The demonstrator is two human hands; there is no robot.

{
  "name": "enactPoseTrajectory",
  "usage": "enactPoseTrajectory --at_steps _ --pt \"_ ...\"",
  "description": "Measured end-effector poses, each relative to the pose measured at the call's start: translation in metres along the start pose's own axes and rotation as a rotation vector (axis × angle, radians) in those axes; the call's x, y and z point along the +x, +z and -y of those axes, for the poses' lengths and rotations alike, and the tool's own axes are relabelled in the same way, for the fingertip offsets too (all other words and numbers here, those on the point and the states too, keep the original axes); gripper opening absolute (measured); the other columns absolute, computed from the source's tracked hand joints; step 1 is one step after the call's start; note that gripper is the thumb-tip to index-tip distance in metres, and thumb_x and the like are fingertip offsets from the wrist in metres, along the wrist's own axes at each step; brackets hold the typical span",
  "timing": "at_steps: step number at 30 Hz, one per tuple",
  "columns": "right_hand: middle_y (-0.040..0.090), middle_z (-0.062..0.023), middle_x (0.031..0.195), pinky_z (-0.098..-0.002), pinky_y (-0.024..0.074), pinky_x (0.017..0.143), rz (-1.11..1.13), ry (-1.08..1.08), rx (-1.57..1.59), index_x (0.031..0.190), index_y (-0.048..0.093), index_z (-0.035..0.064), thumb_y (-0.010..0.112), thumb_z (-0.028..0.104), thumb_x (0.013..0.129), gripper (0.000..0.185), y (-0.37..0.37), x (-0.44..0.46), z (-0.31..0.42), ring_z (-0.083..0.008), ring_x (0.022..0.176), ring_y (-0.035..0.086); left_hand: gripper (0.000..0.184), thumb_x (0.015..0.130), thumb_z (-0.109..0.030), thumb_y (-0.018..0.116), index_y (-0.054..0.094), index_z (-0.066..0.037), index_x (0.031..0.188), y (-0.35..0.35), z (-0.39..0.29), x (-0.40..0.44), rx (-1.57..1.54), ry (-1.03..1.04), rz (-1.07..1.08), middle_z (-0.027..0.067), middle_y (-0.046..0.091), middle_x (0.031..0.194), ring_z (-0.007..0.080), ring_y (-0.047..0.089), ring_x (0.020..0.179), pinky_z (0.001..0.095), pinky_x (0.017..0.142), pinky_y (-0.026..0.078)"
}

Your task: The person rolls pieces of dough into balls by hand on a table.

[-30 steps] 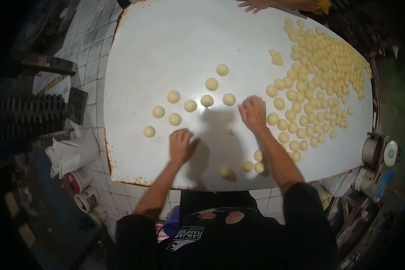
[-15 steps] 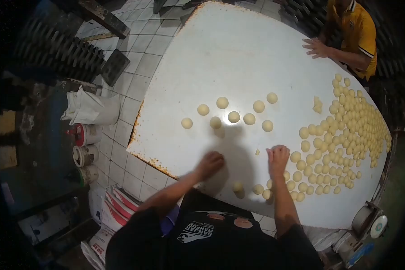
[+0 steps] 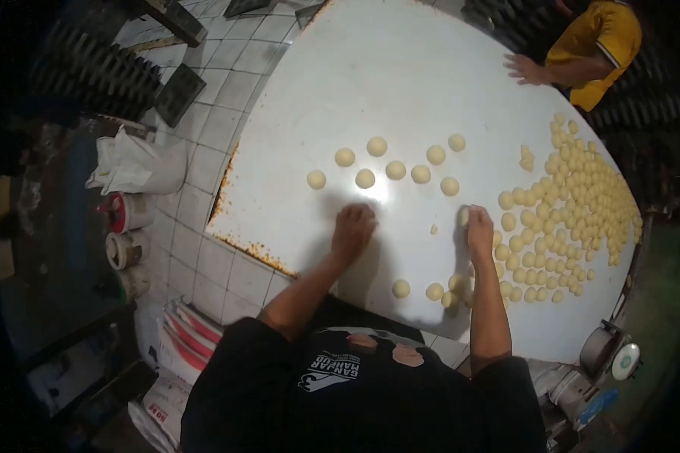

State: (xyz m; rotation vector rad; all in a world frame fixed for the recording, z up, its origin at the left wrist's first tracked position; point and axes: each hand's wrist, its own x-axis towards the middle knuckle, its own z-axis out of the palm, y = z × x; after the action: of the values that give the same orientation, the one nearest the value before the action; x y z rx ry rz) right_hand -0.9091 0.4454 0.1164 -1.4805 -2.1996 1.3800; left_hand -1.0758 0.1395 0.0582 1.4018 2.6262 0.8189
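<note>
Pale dough balls lie on a white table [image 3: 400, 83]. My left hand [image 3: 353, 230] hovers with curled fingers just below a loose group of balls, nearest to one dough ball [image 3: 365, 178]; what it holds, if anything, is hidden. My right hand [image 3: 479, 226] pinches a dough ball [image 3: 465, 217] at its fingertips, left of the large cluster of balls [image 3: 574, 196]. A small dough scrap [image 3: 434, 229] lies between my hands. Near the table's front edge are several more balls, one of them a single ball [image 3: 400, 288].
A co-worker in a yellow shirt [image 3: 591, 49] rests a hand [image 3: 527, 69] on the far right edge. An irregular dough piece [image 3: 527, 158] lies by the cluster. White sacks [image 3: 147, 162] and buckets [image 3: 128, 251] stand at the left; a scale [image 3: 625, 361] is at the lower right.
My left hand has moved up toward the loose balls. My right hand has risen and now has a dough ball at its fingertips. The co-worker has leaned, the hand still on the table.
</note>
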Motion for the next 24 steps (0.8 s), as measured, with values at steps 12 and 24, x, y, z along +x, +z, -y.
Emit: enactPoseTrajectory --at_steps 12,24 --pt "0.068 -0.0207 0.134 -0.0438 0.0519 0.102 -0.06 -0.687 -0.09 0.127 0.066 0.0009 0.091 0.03 0.086 0.056 0.228 0.011 0.231 -0.0351 0.119 0.065 0.047 0.094 -0.002 0.077 0.061 -0.003 0.138 -0.107 0.08 0.0 -0.56 -0.087 -0.151 0.0192 0.066 0.126 0.0393 0.066 0.115 0.0469 0.1 0.056" --pt "0.07 -0.0168 0.123 -0.0494 0.0532 0.099 0.101 -0.699 -0.217 0.119 0.07 0.0038 0.082 0.016 0.09 0.034 0.152 -0.164 0.11 -0.0381 0.113 0.067 0.045 0.099 -0.019 0.08 0.069 -0.006 0.141 -0.118 0.072 0.117 -0.027 0.164 -0.169 0.0159 0.068 0.148 0.0369 0.064 0.134 0.0509 0.118 0.043"
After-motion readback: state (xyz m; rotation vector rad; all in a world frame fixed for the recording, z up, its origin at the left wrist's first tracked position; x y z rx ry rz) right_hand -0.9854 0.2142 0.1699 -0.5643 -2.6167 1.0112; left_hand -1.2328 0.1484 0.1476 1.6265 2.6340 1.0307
